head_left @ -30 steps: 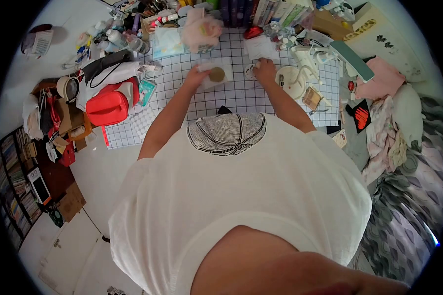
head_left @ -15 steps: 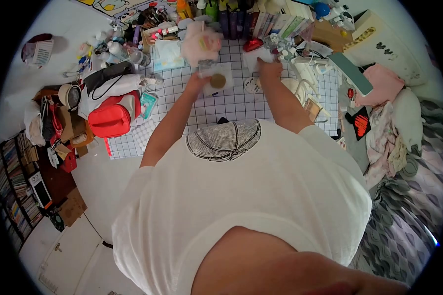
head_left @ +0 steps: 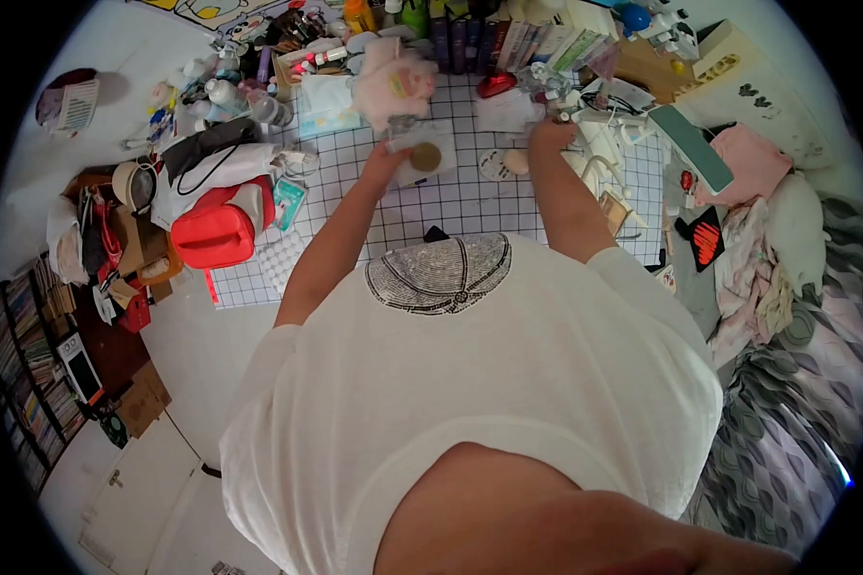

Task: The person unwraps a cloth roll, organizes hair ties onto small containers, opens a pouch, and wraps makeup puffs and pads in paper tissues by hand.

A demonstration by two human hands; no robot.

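Observation:
My left hand [head_left: 385, 163] grips the left edge of a clear plastic packet [head_left: 435, 177] on the table. A round, dull gold disc [head_left: 425, 156] shows in or on this packet. My right hand [head_left: 550, 137] is at the right, its fingers curled beside small bottles and white items; whatever they may hold is hidden. To its left lies a flat whitish packet [head_left: 509, 112], apart from the fingers. Below that packet are a round white printed piece [head_left: 493, 166] and a pale oval piece [head_left: 517, 161], close to my right wrist.
Behind the clear packet sits a pink plush-like bundle [head_left: 393, 81]. A red case [head_left: 216, 230] stands at the table's left, a green-topped lamp [head_left: 690, 149] at the right. Books [head_left: 527, 43] and bottles line the back. The tabletop [head_left: 412, 216] has a grid pattern.
My right hand has moved right, away from the whitish packet, which now lies uncovered. The pale oval piece shows more fully. My left hand stays at the clear packet.

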